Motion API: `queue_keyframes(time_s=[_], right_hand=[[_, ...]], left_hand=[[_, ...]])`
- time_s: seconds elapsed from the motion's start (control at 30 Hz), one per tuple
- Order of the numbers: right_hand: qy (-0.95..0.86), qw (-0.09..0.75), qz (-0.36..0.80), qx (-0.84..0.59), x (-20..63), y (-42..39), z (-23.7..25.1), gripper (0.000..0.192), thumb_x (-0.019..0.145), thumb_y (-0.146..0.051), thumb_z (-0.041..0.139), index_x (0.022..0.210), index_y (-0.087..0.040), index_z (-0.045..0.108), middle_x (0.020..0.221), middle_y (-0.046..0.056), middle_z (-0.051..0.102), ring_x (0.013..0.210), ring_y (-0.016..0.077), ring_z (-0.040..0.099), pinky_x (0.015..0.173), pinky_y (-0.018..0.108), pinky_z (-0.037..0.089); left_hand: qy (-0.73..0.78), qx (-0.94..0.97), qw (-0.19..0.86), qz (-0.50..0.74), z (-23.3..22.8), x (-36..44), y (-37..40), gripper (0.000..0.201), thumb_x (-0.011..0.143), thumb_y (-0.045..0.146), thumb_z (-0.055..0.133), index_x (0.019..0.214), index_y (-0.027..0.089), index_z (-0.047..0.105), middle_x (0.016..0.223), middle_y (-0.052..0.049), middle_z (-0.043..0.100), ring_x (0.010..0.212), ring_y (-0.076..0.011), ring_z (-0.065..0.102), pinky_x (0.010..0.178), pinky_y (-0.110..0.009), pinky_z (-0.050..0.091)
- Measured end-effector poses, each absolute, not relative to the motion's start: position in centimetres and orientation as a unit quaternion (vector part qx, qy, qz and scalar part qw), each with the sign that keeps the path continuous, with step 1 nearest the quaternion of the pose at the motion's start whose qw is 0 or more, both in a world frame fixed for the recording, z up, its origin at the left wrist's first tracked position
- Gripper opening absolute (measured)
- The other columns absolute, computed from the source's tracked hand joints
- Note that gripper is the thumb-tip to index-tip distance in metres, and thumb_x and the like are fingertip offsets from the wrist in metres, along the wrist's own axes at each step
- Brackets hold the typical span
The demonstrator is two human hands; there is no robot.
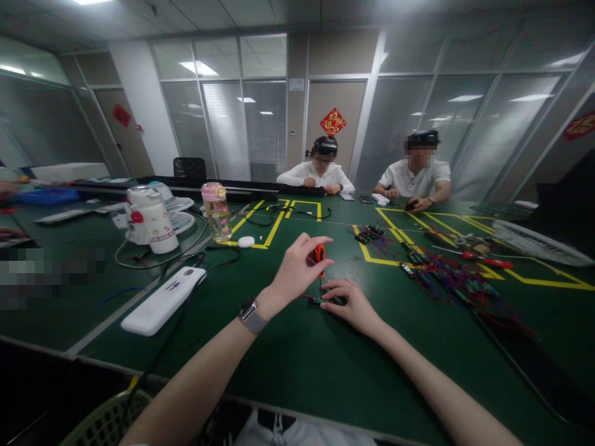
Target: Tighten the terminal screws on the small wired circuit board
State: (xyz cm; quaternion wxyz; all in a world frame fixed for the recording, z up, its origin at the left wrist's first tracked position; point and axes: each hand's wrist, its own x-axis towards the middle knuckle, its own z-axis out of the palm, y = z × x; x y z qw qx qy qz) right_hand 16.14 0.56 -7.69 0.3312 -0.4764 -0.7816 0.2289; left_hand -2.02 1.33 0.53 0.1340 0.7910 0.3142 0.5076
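Note:
My left hand [300, 263] is closed around the orange and black handle of a screwdriver [320, 253], which stands upright with its thin shaft pointing down. Below it, a small green circuit board [317, 300] with red wire at its left end lies on the green table [288, 365]. The fingertips of my right hand [351, 302] press on the board's right side and hold it against the table. Part of the board is hidden beneath those fingers, and the exact spot where the shaft meets it is too small to make out.
To the right lies a heap of wired circuit boards [446, 272], with a red-handled screwdriver [493, 261] behind. A white power strip-like case [165, 301], a white kettle-shaped bottle [151, 220] and a pink-lidded bottle [216, 214] stand left. Two people [318, 170] sit opposite.

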Motion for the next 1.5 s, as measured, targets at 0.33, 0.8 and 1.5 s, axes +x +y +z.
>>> queue_keyframes(time_s=[0.33,0.8,1.5], right_hand=[[-0.787,0.33,0.219,-0.474,16.11,0.55,-7.65,0.011,0.071,-0.033,0.074,0.078,-0.024,0.076,0.111,0.007,0.072,0.112,0.0281,0.061,0.111,0.061,0.015],[-0.785,0.332,0.223,-0.472,16.12,0.61,-7.77,0.011,0.071,-0.034,0.074,0.078,-0.025,0.076,0.111,0.007,0.072,0.112,0.0288,0.061,0.11,0.061,0.017],[-0.787,0.33,0.221,-0.473,16.15,0.68,-7.78,0.01,0.07,-0.031,0.075,0.078,-0.025,0.076,0.11,0.007,0.072,0.112,0.029,0.061,0.11,0.061,0.018]], left_hand=[[0.318,0.779,0.102,0.53,-0.26,-1.6,1.27,0.034,0.083,0.023,0.067,0.116,0.025,0.062,0.089,0.0,0.051,0.074,-0.0122,0.054,0.064,-0.023,0.053],[0.324,0.775,0.104,0.533,-0.11,-2.01,1.58,0.033,0.082,0.026,0.067,0.114,0.022,0.063,0.095,-0.003,0.056,0.082,-0.0154,0.058,0.07,-0.027,0.055],[0.309,0.774,0.15,0.531,-0.13,-1.47,1.04,0.034,0.084,0.022,0.065,0.118,0.023,0.062,0.093,-0.002,0.056,0.081,-0.0135,0.057,0.07,-0.024,0.054]])
